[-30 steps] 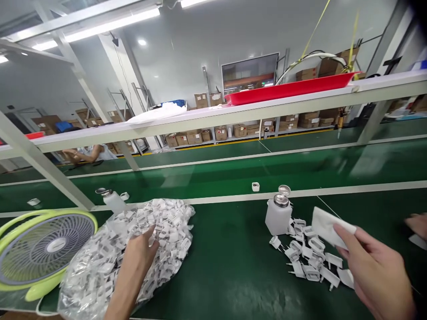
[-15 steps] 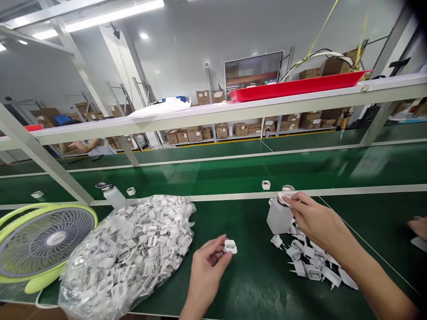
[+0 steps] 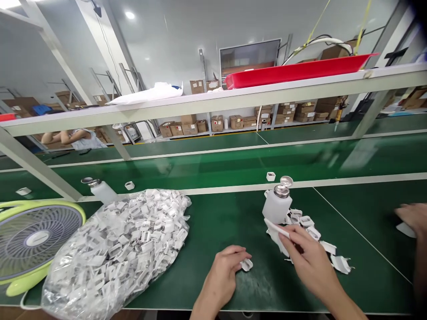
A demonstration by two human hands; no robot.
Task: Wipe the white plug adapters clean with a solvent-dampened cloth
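My left hand [image 3: 225, 273] is closed on a small white plastic plug casing [image 3: 247, 265], low over the green bench. My right hand [image 3: 308, 258] pinches a folded white cloth [image 3: 276, 231], part of it hanging down. Just behind the cloth stands a translucent white bottle [image 3: 276, 209] with a metal top, its round lid tipped up. Several loose white plug parts with pins [image 3: 313, 233] lie beside the bottle, some hidden by my right hand. To the left of my left hand rests a clear plastic bag [image 3: 126, 249] full of similar white parts.
A green-rimmed fan [image 3: 38, 240] stands at the far left, near a second bottle [image 3: 103, 192]. White casings [image 3: 271, 176] sit on the green belt [image 3: 200, 173] beyond. Overhead, a shelf holds a red tray [image 3: 300, 71]. A co-worker's hand [image 3: 413, 218] is at the right edge.
My right hand has come off the bottle's top with the cloth and moved down toward me. My left hand has shifted slightly right and lower, turning over the casing. The view has tilted down a little.
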